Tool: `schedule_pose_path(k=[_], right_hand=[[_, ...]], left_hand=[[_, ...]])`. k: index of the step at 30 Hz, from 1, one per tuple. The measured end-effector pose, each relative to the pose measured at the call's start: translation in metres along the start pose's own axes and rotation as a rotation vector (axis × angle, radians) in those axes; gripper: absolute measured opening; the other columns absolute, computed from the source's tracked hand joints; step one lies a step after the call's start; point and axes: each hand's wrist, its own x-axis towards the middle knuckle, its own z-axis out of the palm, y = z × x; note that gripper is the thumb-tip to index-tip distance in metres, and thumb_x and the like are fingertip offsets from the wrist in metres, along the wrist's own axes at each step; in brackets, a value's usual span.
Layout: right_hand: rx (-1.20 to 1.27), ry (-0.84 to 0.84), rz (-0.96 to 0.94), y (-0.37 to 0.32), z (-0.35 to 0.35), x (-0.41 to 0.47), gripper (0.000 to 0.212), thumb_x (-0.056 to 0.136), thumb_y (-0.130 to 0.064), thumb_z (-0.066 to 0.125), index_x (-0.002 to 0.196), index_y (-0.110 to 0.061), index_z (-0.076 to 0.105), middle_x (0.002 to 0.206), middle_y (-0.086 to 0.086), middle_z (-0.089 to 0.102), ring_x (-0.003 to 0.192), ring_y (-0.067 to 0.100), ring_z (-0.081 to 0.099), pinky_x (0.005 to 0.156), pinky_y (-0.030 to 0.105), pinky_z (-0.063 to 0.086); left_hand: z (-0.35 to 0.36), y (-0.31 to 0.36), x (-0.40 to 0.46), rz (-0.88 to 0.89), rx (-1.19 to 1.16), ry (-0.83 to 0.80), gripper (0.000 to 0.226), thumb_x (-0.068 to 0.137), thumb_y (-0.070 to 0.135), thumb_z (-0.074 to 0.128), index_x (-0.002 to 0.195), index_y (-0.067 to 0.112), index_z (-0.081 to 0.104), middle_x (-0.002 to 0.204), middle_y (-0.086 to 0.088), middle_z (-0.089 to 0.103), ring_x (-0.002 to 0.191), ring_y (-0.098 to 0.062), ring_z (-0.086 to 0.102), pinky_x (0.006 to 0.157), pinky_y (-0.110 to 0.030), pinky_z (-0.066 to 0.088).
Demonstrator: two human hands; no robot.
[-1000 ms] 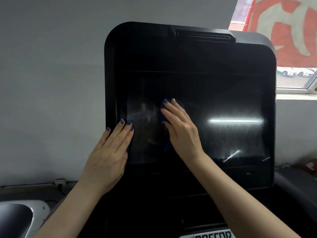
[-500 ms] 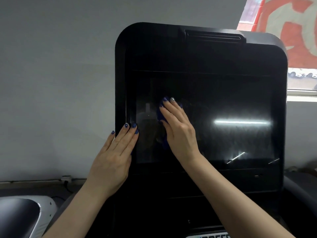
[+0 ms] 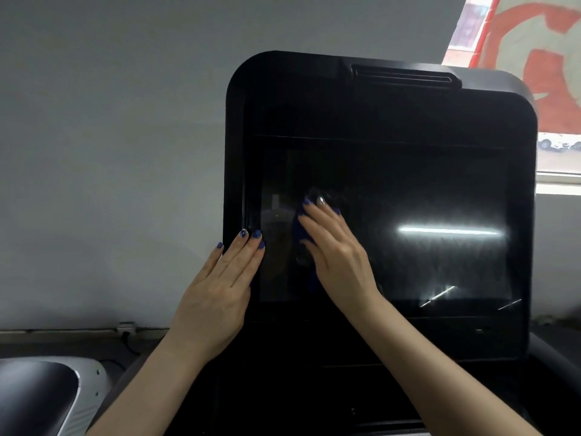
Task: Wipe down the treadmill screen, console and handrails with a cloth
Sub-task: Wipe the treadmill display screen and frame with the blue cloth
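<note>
Shifted to the right in the head view since a second ago: whole console [image 3: 380,99] and both hands, with the hands in almost the same place on it as before. Right hand [image 3: 338,258] flat on the left half of the dark screen [image 3: 424,190], fingers straight and close together, pressing a dark blue cloth [image 3: 300,228] against the glass. Only a little of the cloth visible, at the fingertips and along the left edge of the palm; the rest hidden under the hand. Left hand [image 3: 220,287] also flat, fingers straight and together, resting on the left edge of the console, fingertips just on the left border of the screen, holding nothing. Nails painted dark blue on both hands. Long bright reflection on the right half of the screen, smaller streaks near its lower right corner. Grey wall [image 3: 110,136] behind the console. Window with a red and white banner [image 3: 540,51] beyond the upper right corner. White and black machine part [image 3: 47,394] at the lower left, well apart from the console.
</note>
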Motion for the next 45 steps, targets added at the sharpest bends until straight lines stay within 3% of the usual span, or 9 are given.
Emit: schedule_pose_path(k=[3,12,17,20,26,31,37,42,45], right_hand=[[0.011,0.042,0.072,-0.007,0.006,0.029,0.038,0.095,-0.017,0.051,0.128,-0.002,0.061,0.141,0.013,0.054,0.139,0.025,0.041,0.117,0.033,0.028],[-0.037,-0.073,-0.118,-0.005,0.008,0.007,0.038,0.095,-0.02,0.049,0.127,-0.003,0.062,0.141,0.012,0.054,0.138,0.024,0.043,0.116,0.042,0.035],[-0.01,0.018,-0.021,-0.017,0.016,0.029,0.041,0.094,-0.02,0.045,0.126,0.0,0.062,0.139,0.015,0.055,0.136,0.029,0.045,0.114,0.043,0.035],[-0.031,-0.029,-0.047,-0.022,0.022,0.007,0.04,0.097,-0.017,0.045,0.133,-0.001,0.057,0.145,0.014,0.049,0.141,0.026,0.039,0.116,0.044,0.034],[-0.066,-0.119,-0.166,-0.011,0.018,0.018,0.037,0.092,-0.008,0.061,0.128,-0.002,0.06,0.143,0.014,0.051,0.14,0.026,0.04,0.116,0.046,0.033],[-0.024,-0.053,-0.091,-0.025,0.032,0.03,0.037,0.096,-0.011,0.048,0.13,0.0,0.058,0.143,0.016,0.05,0.139,0.029,0.041,0.115,0.047,0.034],[-0.074,-0.137,-0.211,-0.019,0.025,0.024,0.042,0.089,-0.003,0.067,0.13,-0.002,0.059,0.144,0.014,0.051,0.14,0.026,0.039,0.118,0.043,0.03],[-0.05,-0.034,-0.126,-0.033,0.036,0.049,0.036,0.094,-0.012,0.049,0.125,0.002,0.061,0.138,0.019,0.055,0.134,0.032,0.047,0.114,0.045,0.034],[-0.045,-0.071,-0.159,-0.032,0.041,0.035,0.038,0.096,-0.014,0.046,0.129,0.001,0.059,0.141,0.017,0.053,0.137,0.03,0.043,0.114,0.048,0.035]], left_hand=[[0.0,0.001,0.0,-0.012,-0.025,0.005,0.055,0.096,0.012,0.03,0.15,0.005,0.037,0.16,-0.009,0.029,0.151,-0.023,0.019,0.123,-0.04,0.015],[0.0,-0.001,-0.003,-0.001,-0.011,0.013,0.055,0.096,0.013,0.03,0.15,0.005,0.036,0.161,-0.009,0.028,0.151,-0.023,0.019,0.123,-0.041,0.015],[0.0,-0.002,-0.003,0.002,-0.026,0.013,0.056,0.095,0.011,0.033,0.15,0.005,0.034,0.161,-0.01,0.027,0.151,-0.022,0.017,0.123,-0.04,0.012],[-0.002,-0.001,-0.006,-0.008,-0.012,0.008,0.057,0.094,0.012,0.033,0.151,0.005,0.033,0.162,-0.01,0.024,0.152,-0.022,0.016,0.123,-0.041,0.014],[0.001,-0.002,-0.015,-0.035,-0.045,0.008,0.057,0.097,0.016,0.034,0.153,0.005,0.027,0.162,-0.012,0.022,0.151,-0.021,0.017,0.123,-0.039,0.013],[0.002,-0.003,-0.017,-0.039,-0.047,-0.005,0.055,0.098,0.015,0.033,0.152,0.004,0.03,0.162,-0.012,0.022,0.151,-0.023,0.018,0.123,-0.04,0.013],[0.003,-0.002,-0.025,-0.052,-0.07,-0.014,0.057,0.098,0.017,0.033,0.153,0.004,0.026,0.162,-0.014,0.022,0.15,-0.023,0.022,0.121,-0.041,0.017],[0.002,-0.001,-0.03,-0.058,-0.083,-0.016,0.057,0.099,0.018,0.033,0.153,0.003,0.027,0.162,-0.014,0.024,0.149,-0.023,0.023,0.122,-0.042,0.017],[0.002,-0.003,-0.034,-0.058,-0.089,-0.018,0.056,0.098,0.019,0.035,0.152,0.002,0.029,0.161,-0.014,0.025,0.149,-0.024,0.025,0.122,-0.043,0.018]])
